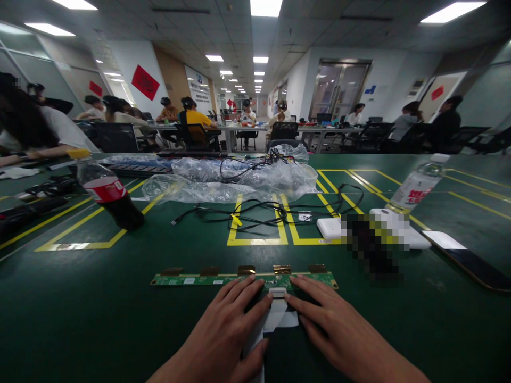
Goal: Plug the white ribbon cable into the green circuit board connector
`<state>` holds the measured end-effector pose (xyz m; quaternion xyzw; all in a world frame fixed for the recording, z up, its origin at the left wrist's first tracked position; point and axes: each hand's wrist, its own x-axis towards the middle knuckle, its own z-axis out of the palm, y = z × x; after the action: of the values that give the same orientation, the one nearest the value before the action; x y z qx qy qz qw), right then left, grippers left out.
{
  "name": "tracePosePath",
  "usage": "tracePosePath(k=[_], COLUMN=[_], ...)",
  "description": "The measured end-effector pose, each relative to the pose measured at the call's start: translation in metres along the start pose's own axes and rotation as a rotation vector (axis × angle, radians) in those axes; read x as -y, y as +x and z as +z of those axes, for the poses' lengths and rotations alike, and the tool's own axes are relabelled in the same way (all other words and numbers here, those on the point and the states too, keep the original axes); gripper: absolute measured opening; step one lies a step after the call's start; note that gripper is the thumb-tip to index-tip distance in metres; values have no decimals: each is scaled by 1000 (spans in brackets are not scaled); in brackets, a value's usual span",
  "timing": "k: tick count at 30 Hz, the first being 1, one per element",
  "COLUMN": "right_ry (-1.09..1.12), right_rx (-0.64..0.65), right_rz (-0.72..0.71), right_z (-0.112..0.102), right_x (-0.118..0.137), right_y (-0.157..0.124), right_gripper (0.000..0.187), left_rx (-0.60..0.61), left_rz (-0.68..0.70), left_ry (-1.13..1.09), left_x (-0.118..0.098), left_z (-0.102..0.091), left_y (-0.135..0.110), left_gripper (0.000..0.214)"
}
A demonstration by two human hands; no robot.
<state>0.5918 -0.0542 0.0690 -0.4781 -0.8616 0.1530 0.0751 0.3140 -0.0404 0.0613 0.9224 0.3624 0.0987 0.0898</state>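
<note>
A long, thin green circuit board [187, 280] lies crosswise on the table, with several copper-coloured flex tabs along its far edge. At its near middle sits a white connector [278, 292], and a flat white ribbon cable [280, 320] runs from it towards me. My left hand [235, 322] rests palm down, fingers stretched over the board, its index fingertip at the connector's left side. From the other side my right hand [329, 316] lies likewise, index fingertip at the connector's right end, other fingertips on the board. The left thumb is beside the cable, which is partly hidden below the left hand.
Beyond the board lie black cables [255, 215] and clear plastic wrap [239, 181]. A cola bottle [109, 194] stands left. To the right are a clear bottle [417, 183], a white case [329, 229] and a phone [471, 260]. People sit at tables behind.
</note>
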Motion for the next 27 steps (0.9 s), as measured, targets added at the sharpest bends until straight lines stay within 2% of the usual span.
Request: tracePosePath(k=[4, 9, 19, 24, 27], right_ry=[-11, -17, 72, 70, 52], right_rx=[2, -20, -179, -186, -166], right_rz=[-3, -34, -82, -33, 7], right_z=[2, 2, -8, -11, -11], right_x=[0, -2, -6, -13, -15], right_y=[-1, -1, 1, 2, 2], right_gripper=[51, 52, 45, 42, 40], left_rx=[-1, -9, -4, 9, -24], left_rz=[-1, -12, -67, -124, -205], left_ry=[9, 23, 63, 135, 194], left_x=[0, -1, 13, 31, 55], left_z=[2, -1, -4, -12, -12], left_y=[0, 0, -10, -32, -58], left_gripper=[66, 54, 55, 56, 56])
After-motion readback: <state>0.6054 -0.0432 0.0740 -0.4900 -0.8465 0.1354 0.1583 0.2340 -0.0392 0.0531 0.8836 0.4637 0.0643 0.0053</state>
